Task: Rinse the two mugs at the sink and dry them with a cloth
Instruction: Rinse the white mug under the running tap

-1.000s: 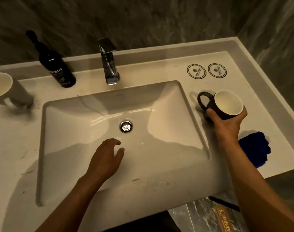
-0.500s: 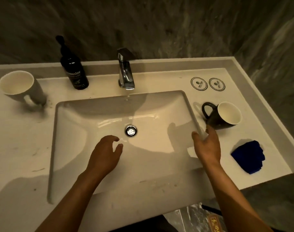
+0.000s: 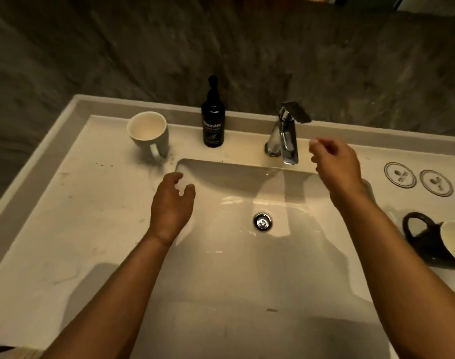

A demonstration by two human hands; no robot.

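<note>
- Mugs: grey ceramic mug (image 3: pixel 150 133) stands back-left; black white-lined mug (image 3: pixel 433 242) stands right of the white sink basin (image 3: pixel 221 268).
- Right hand (image 3: pixel 335 164), empty, fingers loosely curled, nears the chrome tap (image 3: pixel 288 136): lift the lever gently.
- Left hand (image 3: pixel 170 206), open and empty, should fetch the grey mug.

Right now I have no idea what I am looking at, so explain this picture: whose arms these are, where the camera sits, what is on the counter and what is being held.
There is no machine here. A person wears a wide-angle camera on the head, looking down at their own bare arms over a white rectangular sink basin. The left hand hangs open over the basin's left part, holding nothing. The right hand is raised beside the chrome tap, fingers loosely curled, also holding nothing. On the pale stone counter stand a grey mug with a white inside at the back left, a dark pump bottle beside it, two round printed coasters at the right, and a black mug with a white inside near the right edge.
</note>
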